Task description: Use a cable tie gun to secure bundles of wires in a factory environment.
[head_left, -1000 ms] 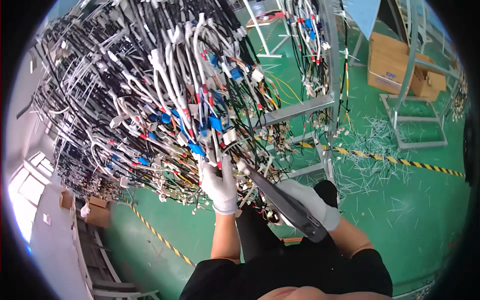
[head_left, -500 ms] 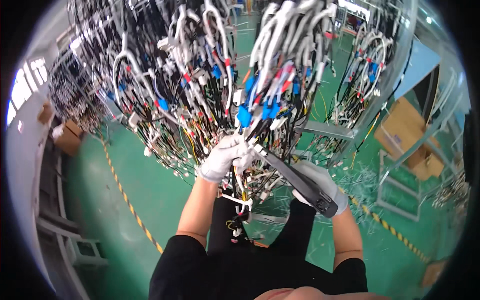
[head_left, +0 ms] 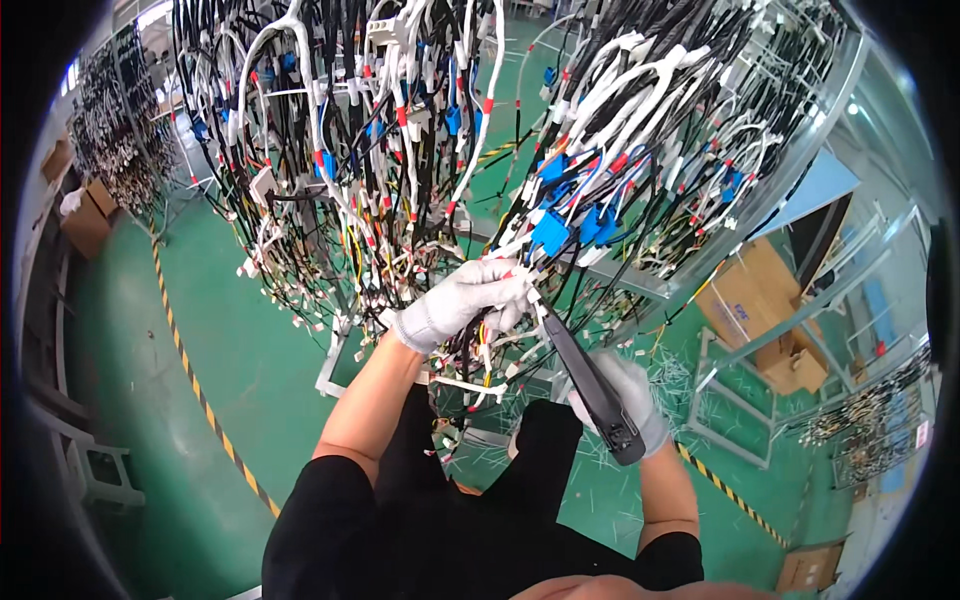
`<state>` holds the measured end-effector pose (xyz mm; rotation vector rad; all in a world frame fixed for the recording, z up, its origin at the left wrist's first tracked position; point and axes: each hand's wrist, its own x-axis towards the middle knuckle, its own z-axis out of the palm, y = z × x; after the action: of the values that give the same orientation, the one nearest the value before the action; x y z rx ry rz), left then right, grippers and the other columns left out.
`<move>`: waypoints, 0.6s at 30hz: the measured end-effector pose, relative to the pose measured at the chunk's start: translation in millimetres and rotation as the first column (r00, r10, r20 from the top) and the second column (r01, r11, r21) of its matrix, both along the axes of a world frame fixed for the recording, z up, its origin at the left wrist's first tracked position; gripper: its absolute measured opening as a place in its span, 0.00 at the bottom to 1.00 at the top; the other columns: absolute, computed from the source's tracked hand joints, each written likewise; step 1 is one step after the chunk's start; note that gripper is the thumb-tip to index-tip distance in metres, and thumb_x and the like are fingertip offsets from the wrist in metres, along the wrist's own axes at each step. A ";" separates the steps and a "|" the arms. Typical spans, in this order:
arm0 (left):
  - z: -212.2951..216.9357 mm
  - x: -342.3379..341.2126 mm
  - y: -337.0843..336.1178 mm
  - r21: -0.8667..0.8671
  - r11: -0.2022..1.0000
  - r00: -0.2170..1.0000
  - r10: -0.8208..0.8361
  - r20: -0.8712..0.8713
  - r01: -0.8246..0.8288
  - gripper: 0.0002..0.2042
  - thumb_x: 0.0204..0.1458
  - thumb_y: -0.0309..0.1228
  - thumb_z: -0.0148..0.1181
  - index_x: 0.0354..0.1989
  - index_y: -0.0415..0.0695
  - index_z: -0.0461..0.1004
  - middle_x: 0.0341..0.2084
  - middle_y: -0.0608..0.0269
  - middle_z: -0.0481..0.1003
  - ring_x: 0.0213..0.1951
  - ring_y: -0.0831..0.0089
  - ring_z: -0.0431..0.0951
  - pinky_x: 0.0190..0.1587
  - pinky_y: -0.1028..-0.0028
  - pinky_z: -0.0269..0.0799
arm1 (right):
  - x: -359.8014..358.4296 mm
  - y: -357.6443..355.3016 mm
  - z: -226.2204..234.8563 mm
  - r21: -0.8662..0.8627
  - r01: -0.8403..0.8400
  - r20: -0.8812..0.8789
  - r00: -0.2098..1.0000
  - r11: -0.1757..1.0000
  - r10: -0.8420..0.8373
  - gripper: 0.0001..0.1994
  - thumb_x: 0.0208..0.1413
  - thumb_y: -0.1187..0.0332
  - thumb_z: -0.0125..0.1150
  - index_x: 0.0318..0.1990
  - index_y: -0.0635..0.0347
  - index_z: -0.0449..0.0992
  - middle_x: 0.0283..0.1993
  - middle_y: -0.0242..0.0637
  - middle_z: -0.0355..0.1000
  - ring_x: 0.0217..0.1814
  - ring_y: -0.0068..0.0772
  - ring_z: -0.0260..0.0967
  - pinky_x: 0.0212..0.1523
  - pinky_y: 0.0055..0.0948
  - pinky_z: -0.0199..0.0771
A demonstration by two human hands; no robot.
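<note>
My gloved left hand pinches a cable of the wiring harness near the middle of the view. A long black cable tie gun is in my gloved right hand, whose fingers wrap around its far side and are partly hidden. The gun's narrow nose points up and left, close to the left fingertips, beside the cable. I cannot tell whether the nose touches it. Blue connectors, red bands and white sleeves hang just above both hands.
Dense bundles of black and white harnesses hang ahead from a metal rack. Thin pale strips litter the green floor at right. A cardboard box and metal frame stand right. A grey stool and striped floor tape are left.
My view has swung to the right, so the floor and boxes sit further left. The cable tie gun now stands steeper. My left hand keeps its hold on the cable.
</note>
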<state>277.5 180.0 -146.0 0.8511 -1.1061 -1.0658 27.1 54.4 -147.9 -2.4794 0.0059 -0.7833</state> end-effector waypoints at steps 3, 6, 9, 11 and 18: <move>-5.0 3.5 -6.1 -0.022 0.998 0.998 -0.061 -0.032 0.060 0.17 0.64 0.41 0.53 0.26 0.43 0.73 0.17 0.67 0.71 0.18 0.81 0.64 0.22 0.79 0.57 | -2.6 -4.7 -18.0 -0.024 0.014 -0.008 1.000 1.000 -0.014 0.09 0.44 0.76 0.70 0.32 0.67 0.75 0.22 0.37 0.68 0.20 0.37 0.70 0.24 0.30 0.68; -4.2 2.0 -7.8 0.005 0.999 0.999 -0.037 -0.011 0.037 0.15 0.64 0.40 0.53 0.30 0.42 0.74 0.17 0.67 0.71 0.18 0.82 0.64 0.22 0.79 0.57 | -4.3 -5.2 -14.4 -0.030 0.008 -0.008 1.000 1.000 -0.008 0.08 0.47 0.75 0.69 0.33 0.67 0.75 0.21 0.37 0.69 0.20 0.34 0.72 0.22 0.30 0.69; -6.1 -1.0 -9.9 0.025 0.999 1.000 -0.023 -0.011 0.023 0.13 0.64 0.39 0.53 0.33 0.42 0.74 0.17 0.67 0.72 0.18 0.81 0.65 0.22 0.79 0.57 | -7.4 -6.9 -24.0 -0.032 0.031 -0.053 0.998 0.999 -0.033 0.11 0.46 0.75 0.68 0.37 0.67 0.75 0.24 0.39 0.71 0.23 0.38 0.74 0.25 0.31 0.71; -4.6 -2.2 -12.3 0.039 0.999 1.000 -0.003 -0.017 0.004 0.13 0.64 0.38 0.54 0.33 0.42 0.73 0.18 0.66 0.72 0.18 0.81 0.65 0.23 0.79 0.58 | -8.0 -8.9 -27.0 -0.010 0.062 -0.101 0.993 0.998 -0.063 0.14 0.46 0.75 0.68 0.40 0.68 0.74 0.28 0.42 0.72 0.26 0.42 0.75 0.27 0.33 0.73; -7.2 -3.4 -18.6 0.058 0.998 0.999 -0.015 -0.028 0.017 0.12 0.63 0.38 0.54 0.35 0.41 0.73 0.17 0.65 0.71 0.18 0.80 0.65 0.20 0.79 0.59 | -0.8 -5.3 -6.3 -0.156 0.003 0.012 1.000 0.988 -0.002 0.20 0.42 0.76 0.67 0.46 0.67 0.72 0.38 0.48 0.71 0.35 0.53 0.74 0.35 0.39 0.75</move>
<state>274.2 161.4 -153.1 0.8722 -1.0649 -1.1243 26.3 49.0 -154.2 -2.6226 -0.0587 -0.8277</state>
